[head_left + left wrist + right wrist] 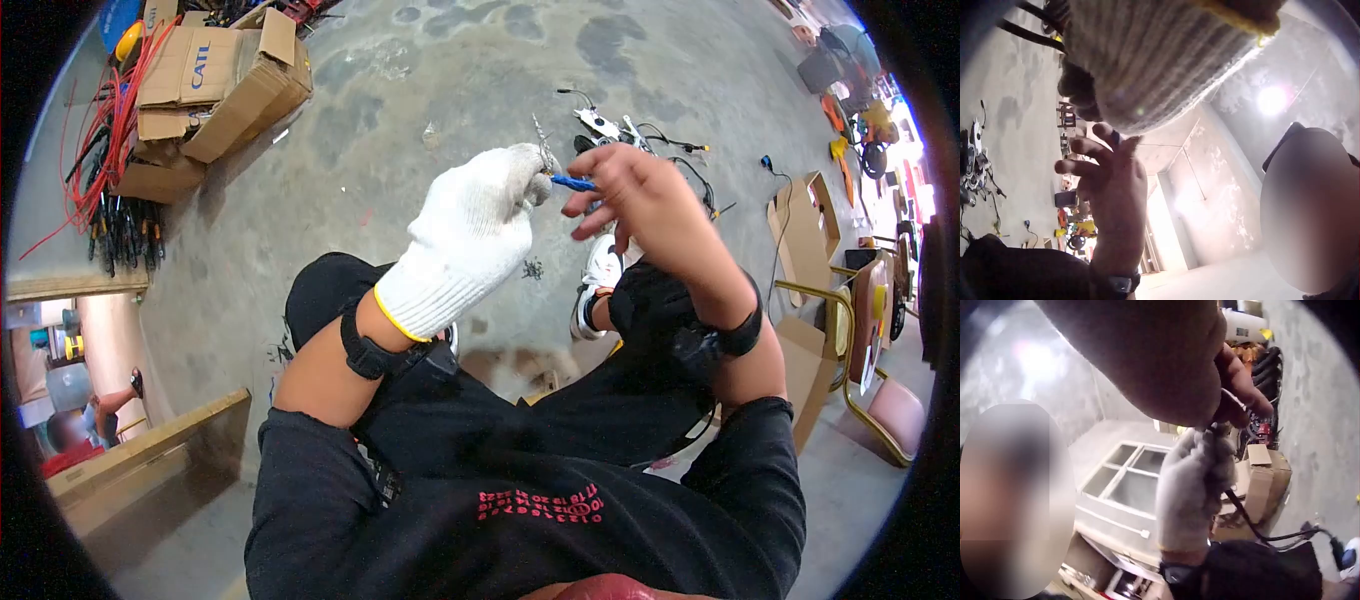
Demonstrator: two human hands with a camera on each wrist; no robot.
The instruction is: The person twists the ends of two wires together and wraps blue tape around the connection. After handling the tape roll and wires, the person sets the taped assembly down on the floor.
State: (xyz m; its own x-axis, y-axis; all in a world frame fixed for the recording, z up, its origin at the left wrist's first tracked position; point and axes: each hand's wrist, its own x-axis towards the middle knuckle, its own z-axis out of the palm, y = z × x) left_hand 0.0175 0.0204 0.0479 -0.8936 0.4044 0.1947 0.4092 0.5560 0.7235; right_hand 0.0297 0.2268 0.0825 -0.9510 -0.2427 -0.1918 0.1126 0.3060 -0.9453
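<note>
My left hand (pixel 470 225), in a white knit glove, grips a black cable (pixel 1242 512) with its fingers curled in. The cable hangs down from the glove in the right wrist view. A thin, twisted, silvery piece (pixel 541 140) sticks up past the gloved fingertips. From the same fingertips a blue cord-like piece (pixel 572 183) runs across to my bare right hand (pixel 645 200). Thumb and index finger of that hand pinch its end, while the other fingers are spread and half bent. In the right wrist view, a pale strand (pixel 1233 398) shows by the right fingers.
Past the right hand, a white device with black cables (pixel 600 124) lies on the concrete floor. Small black bits (pixel 533 269) are scattered between the feet. Cardboard boxes (pixel 205 80) and red cables (pixel 105 130) stand at left, a wooden beam (pixel 150 455) nearer. A chair (pixel 885 410) is at right.
</note>
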